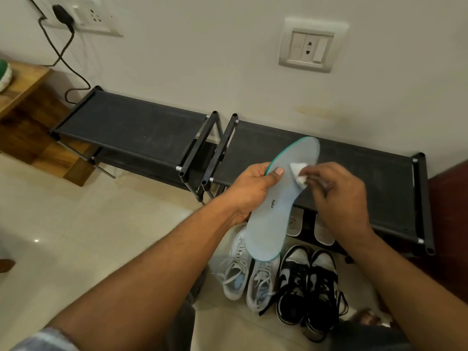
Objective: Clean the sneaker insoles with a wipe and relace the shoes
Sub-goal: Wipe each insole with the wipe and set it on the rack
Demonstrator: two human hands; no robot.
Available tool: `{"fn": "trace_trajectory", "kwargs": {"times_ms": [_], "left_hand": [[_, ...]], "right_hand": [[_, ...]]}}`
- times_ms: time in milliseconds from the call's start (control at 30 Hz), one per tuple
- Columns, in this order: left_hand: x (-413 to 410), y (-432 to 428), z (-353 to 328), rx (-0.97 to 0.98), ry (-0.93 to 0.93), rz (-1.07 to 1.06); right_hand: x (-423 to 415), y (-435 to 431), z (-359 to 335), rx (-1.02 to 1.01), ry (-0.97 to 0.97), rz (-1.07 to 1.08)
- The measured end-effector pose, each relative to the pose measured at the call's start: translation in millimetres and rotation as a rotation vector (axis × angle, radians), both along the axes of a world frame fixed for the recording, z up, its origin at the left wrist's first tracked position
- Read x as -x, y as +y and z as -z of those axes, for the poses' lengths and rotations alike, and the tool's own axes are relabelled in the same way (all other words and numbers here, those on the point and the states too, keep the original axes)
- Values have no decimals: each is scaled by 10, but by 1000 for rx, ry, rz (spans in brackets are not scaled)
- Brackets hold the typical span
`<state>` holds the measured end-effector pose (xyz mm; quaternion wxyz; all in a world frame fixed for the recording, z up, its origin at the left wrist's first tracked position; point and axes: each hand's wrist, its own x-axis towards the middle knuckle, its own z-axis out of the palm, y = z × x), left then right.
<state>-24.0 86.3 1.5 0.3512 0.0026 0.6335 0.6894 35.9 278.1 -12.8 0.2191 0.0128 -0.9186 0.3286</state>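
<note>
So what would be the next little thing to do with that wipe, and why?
Probably stroke the wipe down the insole toward its near end. The right hand presses the wipe on the insole's far half, the left hand grips its edge, and the long stretch below the wipe lies open to reach.

Left hand (249, 190) gripping, right hand (339, 196) pinching, both raised forward

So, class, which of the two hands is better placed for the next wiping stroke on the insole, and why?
The right hand: it pinches the white wipe against the insole. The left hand grips the insole's edge, steadying it, so it isn't free.
</note>
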Motion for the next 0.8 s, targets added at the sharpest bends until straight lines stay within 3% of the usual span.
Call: {"fn": "trace_trajectory", "kwargs": {"times_ms": [67,200,367,500,667,800], "left_hand": [[7,-11,-18,10,-2,-1],[-23,4,-19,-53,-7,-12],[-24,14,-8,-19,15,15],[-28,27,4,-60,1,3],[-37,15,-42,-24,-5,44],[-18,-12,-44,-76,0,-9]], "right_hand": [[18,21,-44,51,-17,74],[-144,-214,2,-59,8,-188],[-14,-13,-45,84,-2,72],[-141,-275,13,-16,13,-140],[53,10,-22,135,16,146],[-108,-188,-52,75,59,-125]]}}
